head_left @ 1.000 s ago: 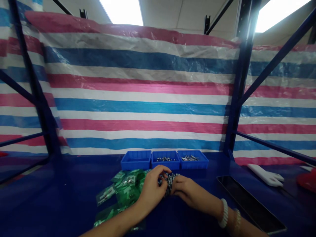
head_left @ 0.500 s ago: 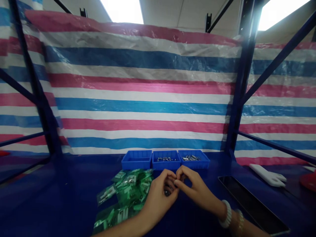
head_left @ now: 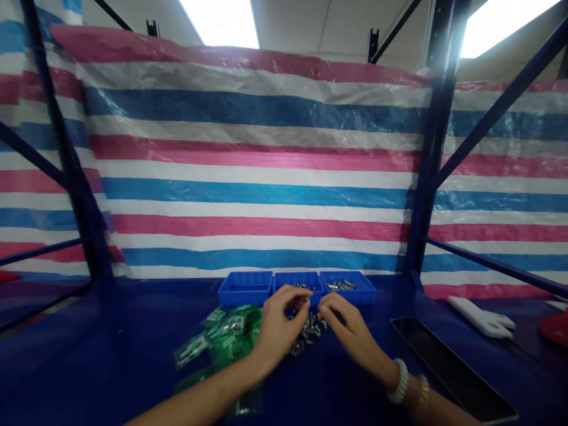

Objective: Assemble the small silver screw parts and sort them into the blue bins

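- Head view: the left hand (head_left: pixel 277 325) has thumb and fingertips pinched together on a small metal piece (head_left: pixel 307 299), above the bench (head_left: pixel 146 349).
- The right hand (head_left: pixel 348 331) is just beside it, fingers curled and thumb drawn in; whether it grips anything cannot be told.
- Loose metal parts (head_left: pixel 310 330) lie in a pile on the bench, below and between both hands.
- Green packets (head_left: pixel 228 346) lie left of the pile.
- Three blue bins (head_left: pixel 245 298) stand behind, side by side.
- A dark phone (head_left: pixel 450 367) lies to the right.
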A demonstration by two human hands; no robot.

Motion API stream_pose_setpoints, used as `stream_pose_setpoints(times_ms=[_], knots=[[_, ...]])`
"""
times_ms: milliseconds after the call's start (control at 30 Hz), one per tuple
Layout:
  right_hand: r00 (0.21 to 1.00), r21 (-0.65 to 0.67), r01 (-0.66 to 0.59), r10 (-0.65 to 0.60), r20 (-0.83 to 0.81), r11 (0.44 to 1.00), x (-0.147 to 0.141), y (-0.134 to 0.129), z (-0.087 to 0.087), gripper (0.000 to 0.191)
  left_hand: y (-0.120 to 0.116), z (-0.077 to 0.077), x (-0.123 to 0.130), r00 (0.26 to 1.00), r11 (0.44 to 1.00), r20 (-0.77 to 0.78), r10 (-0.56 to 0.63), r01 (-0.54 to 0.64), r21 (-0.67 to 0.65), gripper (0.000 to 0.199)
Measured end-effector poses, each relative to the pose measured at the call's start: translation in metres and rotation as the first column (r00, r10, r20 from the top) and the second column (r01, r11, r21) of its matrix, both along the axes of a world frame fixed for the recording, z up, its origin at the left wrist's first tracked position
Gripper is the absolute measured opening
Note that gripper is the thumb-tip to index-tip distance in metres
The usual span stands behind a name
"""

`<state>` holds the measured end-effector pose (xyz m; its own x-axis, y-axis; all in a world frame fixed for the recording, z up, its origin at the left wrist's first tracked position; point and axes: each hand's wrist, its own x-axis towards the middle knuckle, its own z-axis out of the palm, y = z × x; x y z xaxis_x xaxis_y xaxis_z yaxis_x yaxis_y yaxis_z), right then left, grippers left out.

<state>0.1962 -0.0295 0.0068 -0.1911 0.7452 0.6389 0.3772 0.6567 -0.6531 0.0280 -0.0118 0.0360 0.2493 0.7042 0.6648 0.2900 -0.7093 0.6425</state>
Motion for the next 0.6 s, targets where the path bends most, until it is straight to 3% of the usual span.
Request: stream_pose_setpoints(times_ms=[100, 233, 333, 467, 600], knots=[[0.988, 0.024, 0.067, -0.069, 0.136, 0.997, 0.004, 0.009, -0.008, 0.018, 0.036, 0.009, 0.003, 0.976, 0.989, -0.186, 0.118, -0.098, 0.113, 0.028], [0.93, -0.003, 0.062, -0.057, 0.364, 0.998, 0.007, 0.014, -0.016, 0.007, 0.064, 0.007, 0.004, 0.943, 0.989, -0.308, 0.124, -0.092, 0.116, 0.047], [0.896, -0.022, 0.084, -0.066, 0.44, 0.996, 0.007, 0.014, -0.019, 0.013, 0.056, -0.001, -0.001, 0.935, 0.99, -0.34, 0.104, -0.063, 0.129, 0.056], [0.874, 0.024, 0.108, -0.106, 0.473, 0.994, 0.004, 0.015, -0.022, 0.011, 0.026, -0.009, -0.013, 0.937, 0.99, -0.343, 0.069, -0.021, 0.14, 0.054], [0.854, 0.037, 0.108, -0.112, 0.508, 0.993, 0.001, 0.018, -0.025, 0.016, 0.005, -0.013, -0.02, 0.949, 0.997, -0.313, 0.034, -0.013, 0.07, 0.051]])
